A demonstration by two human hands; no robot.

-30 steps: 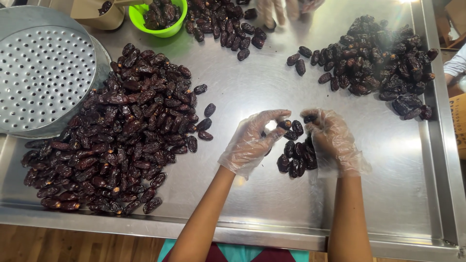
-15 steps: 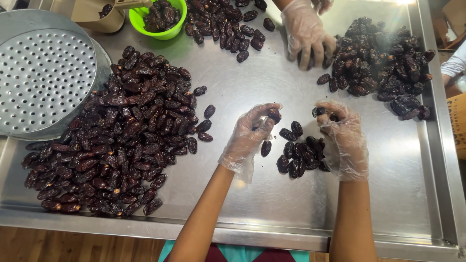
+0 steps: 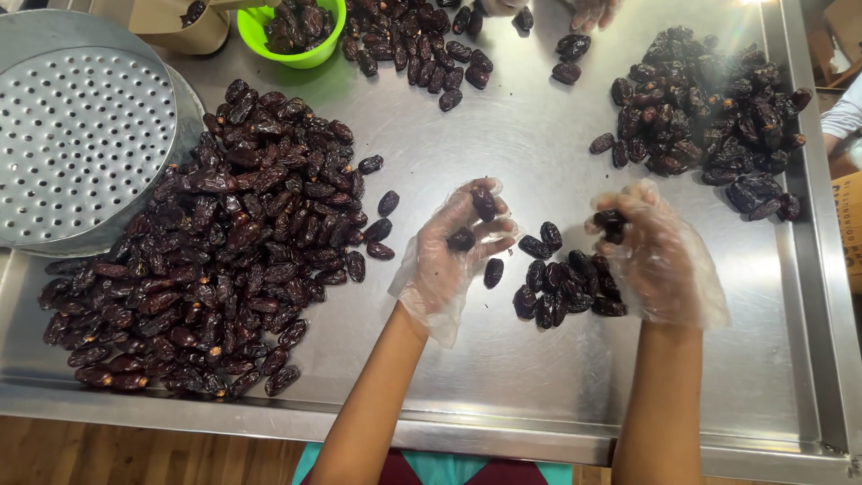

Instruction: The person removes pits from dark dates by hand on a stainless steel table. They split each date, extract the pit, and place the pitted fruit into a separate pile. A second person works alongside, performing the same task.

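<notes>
Both my hands wear loose clear plastic gloves over a steel table (image 3: 503, 377). My left hand (image 3: 458, 251) holds two dark dates, one at the fingertips and one in the palm. My right hand (image 3: 655, 256) pinches a single date at its fingertips. Between the hands lies a small heap of dates (image 3: 561, 287). A large pile of dates (image 3: 215, 242) spreads to the left of my left hand.
A perforated metal sieve (image 3: 81, 135) lies at the far left. A green bowl (image 3: 292, 36) of dates and a tan container (image 3: 180, 27) stand at the back. More date piles lie at the back middle (image 3: 413, 36) and right (image 3: 709, 117). Another person's gloved hand (image 3: 593, 11) shows at the top.
The other person's hand has drawn back from the right pile toward the table's far edge. My left hand has turned palm up with dates in it; my right hand stays by the small heap.
</notes>
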